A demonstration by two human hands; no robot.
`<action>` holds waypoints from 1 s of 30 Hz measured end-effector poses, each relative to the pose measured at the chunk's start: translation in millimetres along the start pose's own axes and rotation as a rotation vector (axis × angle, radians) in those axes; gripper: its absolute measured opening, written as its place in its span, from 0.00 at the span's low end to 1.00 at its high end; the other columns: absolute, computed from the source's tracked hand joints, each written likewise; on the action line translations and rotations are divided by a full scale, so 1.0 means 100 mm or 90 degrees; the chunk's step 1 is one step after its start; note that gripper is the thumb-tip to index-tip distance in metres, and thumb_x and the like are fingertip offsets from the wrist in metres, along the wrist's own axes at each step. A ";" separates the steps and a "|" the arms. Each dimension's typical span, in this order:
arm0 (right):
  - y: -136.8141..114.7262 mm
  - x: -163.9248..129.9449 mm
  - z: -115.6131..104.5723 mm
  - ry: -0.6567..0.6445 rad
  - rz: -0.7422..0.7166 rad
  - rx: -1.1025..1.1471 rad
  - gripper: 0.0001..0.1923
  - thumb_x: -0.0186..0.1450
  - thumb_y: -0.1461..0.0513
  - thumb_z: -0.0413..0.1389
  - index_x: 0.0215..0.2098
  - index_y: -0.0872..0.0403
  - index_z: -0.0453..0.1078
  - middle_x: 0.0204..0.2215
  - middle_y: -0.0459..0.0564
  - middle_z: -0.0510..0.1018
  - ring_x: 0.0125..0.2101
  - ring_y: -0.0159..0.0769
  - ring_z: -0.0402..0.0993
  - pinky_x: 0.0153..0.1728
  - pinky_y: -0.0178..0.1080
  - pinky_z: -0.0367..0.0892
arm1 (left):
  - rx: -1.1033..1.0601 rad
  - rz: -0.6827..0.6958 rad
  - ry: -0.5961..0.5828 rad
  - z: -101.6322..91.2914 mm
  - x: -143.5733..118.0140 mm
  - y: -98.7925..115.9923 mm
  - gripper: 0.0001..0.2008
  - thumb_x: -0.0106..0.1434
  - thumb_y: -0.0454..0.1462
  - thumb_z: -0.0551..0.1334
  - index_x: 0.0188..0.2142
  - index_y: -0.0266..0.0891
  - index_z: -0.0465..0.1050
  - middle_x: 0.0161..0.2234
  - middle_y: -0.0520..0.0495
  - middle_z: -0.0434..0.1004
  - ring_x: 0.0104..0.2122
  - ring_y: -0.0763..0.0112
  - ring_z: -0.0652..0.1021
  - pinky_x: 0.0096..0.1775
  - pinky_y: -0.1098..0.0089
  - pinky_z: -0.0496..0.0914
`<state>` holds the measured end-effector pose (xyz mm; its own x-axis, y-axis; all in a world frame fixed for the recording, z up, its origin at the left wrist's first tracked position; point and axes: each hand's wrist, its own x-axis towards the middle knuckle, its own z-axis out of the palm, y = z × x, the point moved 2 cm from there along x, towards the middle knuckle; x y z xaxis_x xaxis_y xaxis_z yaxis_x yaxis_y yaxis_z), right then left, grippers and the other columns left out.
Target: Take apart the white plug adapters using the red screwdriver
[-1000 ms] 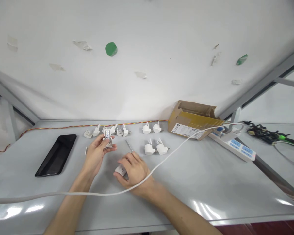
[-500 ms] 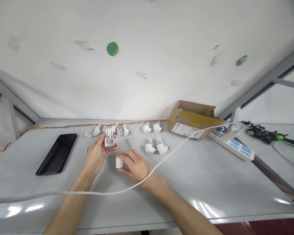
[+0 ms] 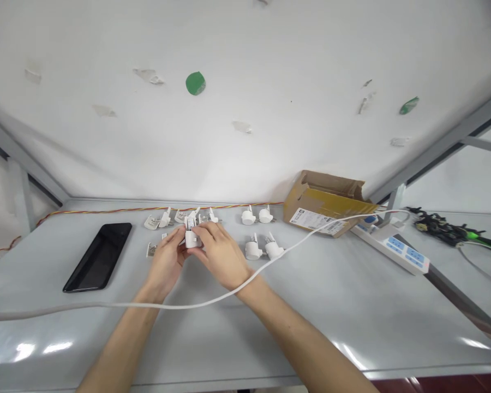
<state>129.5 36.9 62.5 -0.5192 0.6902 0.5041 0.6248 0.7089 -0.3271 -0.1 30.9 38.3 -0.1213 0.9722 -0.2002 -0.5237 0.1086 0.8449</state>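
Note:
Before me, both hands meet at one white power plug in two parts. Gripped by the fingers of my left hand (image 3: 167, 266) is the plug base (image 3: 191, 220), with inner parts showing. My right hand (image 3: 221, 255) pinches the rounded white plug cover (image 3: 192, 239) against the base's near side. Whether the two parts are fully joined, I cannot tell. Just beyond the hands lie opened plugs (image 3: 159, 219) with covers apart, partly hidden by my fingers. To the right of my right hand stand several closed white plugs (image 3: 253, 249).
A black smartphone (image 3: 98, 256) lies on the left. At the back right are a cardboard box (image 3: 331, 203) and a white power strip (image 3: 393, 246). A white cable (image 3: 167, 307) crosses over both forearms. Dark cables (image 3: 442, 228) lie far right; twisted red-yellow wire (image 3: 106, 211) runs along the back.
My right hand has moved up and brought the plug cover to the base in my left hand. The thin metal rod on the table is now hidden behind my right hand.

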 end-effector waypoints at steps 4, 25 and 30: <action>0.03 0.01 0.04 -0.004 -0.001 -0.009 0.21 0.62 0.62 0.59 0.53 0.55 0.64 0.48 0.56 0.71 0.50 0.44 0.67 0.48 0.48 0.70 | -0.033 -0.043 -0.043 -0.04 0.02 -0.03 0.09 0.58 0.40 0.64 0.37 0.38 0.75 0.37 0.48 0.76 0.32 0.76 0.74 0.32 0.75 0.70; 0.27 -0.39 0.02 0.085 -0.002 0.090 0.17 0.65 0.62 0.56 0.53 0.51 0.67 0.50 0.54 0.74 0.52 0.38 0.70 0.52 0.43 0.70 | 0.143 0.021 -0.149 0.05 -0.06 -0.12 0.17 0.56 0.42 0.65 0.45 0.41 0.73 0.44 0.45 0.76 0.42 0.66 0.76 0.42 0.66 0.72; 0.29 -0.46 0.03 0.093 0.018 0.088 0.16 0.64 0.64 0.56 0.51 0.50 0.67 0.50 0.53 0.74 0.51 0.39 0.70 0.51 0.44 0.70 | 0.283 0.068 -0.177 0.11 -0.11 -0.12 0.23 0.52 0.38 0.68 0.48 0.44 0.69 0.54 0.44 0.70 0.51 0.61 0.73 0.49 0.64 0.69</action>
<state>170.1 26.2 27.4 -0.4059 0.6894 0.6000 0.5466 0.7092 -0.4451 17.1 21.5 35.5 0.1050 0.9944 -0.0130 -0.1049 0.0241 0.9942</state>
